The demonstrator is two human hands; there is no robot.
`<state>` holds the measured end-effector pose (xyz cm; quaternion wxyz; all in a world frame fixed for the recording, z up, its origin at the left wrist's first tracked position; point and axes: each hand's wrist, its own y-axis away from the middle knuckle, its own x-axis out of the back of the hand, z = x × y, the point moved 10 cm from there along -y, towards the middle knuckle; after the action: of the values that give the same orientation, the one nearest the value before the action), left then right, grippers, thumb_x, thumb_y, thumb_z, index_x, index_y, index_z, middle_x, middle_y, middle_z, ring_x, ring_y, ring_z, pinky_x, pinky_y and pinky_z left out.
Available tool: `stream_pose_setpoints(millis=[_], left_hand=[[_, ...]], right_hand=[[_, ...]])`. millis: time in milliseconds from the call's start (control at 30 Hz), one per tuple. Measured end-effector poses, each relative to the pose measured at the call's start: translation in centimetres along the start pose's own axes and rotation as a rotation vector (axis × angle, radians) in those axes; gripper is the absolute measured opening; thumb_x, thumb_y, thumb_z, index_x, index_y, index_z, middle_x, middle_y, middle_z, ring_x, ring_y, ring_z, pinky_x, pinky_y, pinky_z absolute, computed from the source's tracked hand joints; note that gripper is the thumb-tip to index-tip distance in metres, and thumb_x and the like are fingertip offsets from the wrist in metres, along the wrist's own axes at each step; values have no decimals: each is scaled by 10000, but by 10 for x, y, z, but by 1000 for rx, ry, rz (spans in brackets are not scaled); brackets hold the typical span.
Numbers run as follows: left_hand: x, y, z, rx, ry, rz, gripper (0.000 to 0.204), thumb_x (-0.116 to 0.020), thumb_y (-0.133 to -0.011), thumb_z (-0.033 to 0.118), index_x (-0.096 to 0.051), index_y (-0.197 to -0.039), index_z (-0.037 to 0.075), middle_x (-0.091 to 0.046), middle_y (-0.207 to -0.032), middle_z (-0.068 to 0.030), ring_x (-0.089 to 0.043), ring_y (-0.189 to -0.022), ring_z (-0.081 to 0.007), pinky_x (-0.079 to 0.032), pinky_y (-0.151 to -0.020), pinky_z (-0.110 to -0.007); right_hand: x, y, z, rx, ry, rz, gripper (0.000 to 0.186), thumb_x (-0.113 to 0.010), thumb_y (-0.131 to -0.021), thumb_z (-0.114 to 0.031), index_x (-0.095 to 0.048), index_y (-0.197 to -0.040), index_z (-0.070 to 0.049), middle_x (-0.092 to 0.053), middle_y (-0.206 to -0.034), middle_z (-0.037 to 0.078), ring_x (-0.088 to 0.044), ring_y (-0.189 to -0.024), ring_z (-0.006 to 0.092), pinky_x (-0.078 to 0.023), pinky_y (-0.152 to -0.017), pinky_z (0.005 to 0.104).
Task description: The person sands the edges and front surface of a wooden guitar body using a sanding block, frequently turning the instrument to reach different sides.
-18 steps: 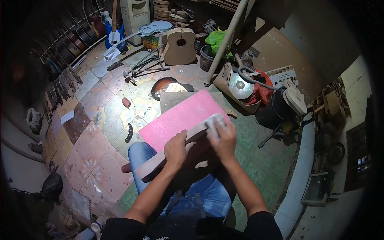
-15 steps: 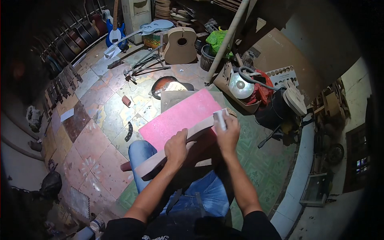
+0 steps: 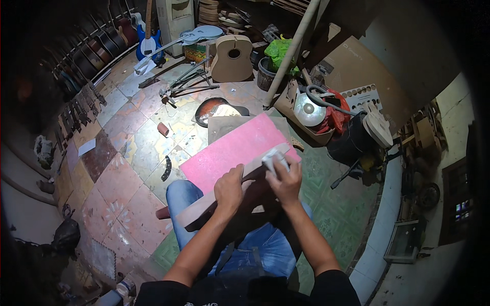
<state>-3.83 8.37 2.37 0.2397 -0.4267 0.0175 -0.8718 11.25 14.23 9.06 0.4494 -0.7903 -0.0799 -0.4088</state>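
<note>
Across my lap lies a long curved wooden workpiece (image 3: 196,211), its narrow edge pale and its broad side dark and shaded. My left hand (image 3: 228,190) is closed over the middle of that pale edge, steadying it. Farther right, my right hand (image 3: 287,181) presses a folded whitish sheet (image 3: 274,157) against the far part of the edge; whether it is sandpaper or cloth I cannot tell. Behind the wood a flat pink board (image 3: 229,150) rests on a greyish support (image 3: 217,125). Much of the workpiece's lower side is in shadow.
A sunburst guitar body (image 3: 205,110) lies beyond the pink board. On the floor tiles are a small brown cylinder (image 3: 163,129) and a dark curved strip (image 3: 166,169). To the right stands a cardboard box (image 3: 301,125) beside a black bucket (image 3: 347,140).
My right hand has slid left and nearer along the wooden edge with the whitish sheet. My left hand keeps its place on the wood. The view has shifted slightly.
</note>
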Motion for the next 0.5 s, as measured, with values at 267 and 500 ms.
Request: stream_pose_setpoints(millis=[267, 500], left_hand=[[-2, -2, -7, 1, -9, 15, 478, -849, -780, 354, -609, -1087, 76, -680, -912, -153, -690, -869, -378, -527, -710, -481], [-2, -3, -4, 14, -59, -5, 476, -852, -782, 358, -608, -1076, 74, -675, -892, -140, -691, -860, -366, -529, -710, -474]], right_hand=[[-9, 12, 5, -11, 37, 111, 487, -833, -758, -160, -729, -1232, -124, -637, -1152, 159, -598, -1037, 368, -479, -871, 472], [-24, 46, -3, -15, -11, 120, 497, -849, -764, -151, -667, -1226, -141, -608, -1235, 187, -578, -1091, 374, -469, -907, 496]])
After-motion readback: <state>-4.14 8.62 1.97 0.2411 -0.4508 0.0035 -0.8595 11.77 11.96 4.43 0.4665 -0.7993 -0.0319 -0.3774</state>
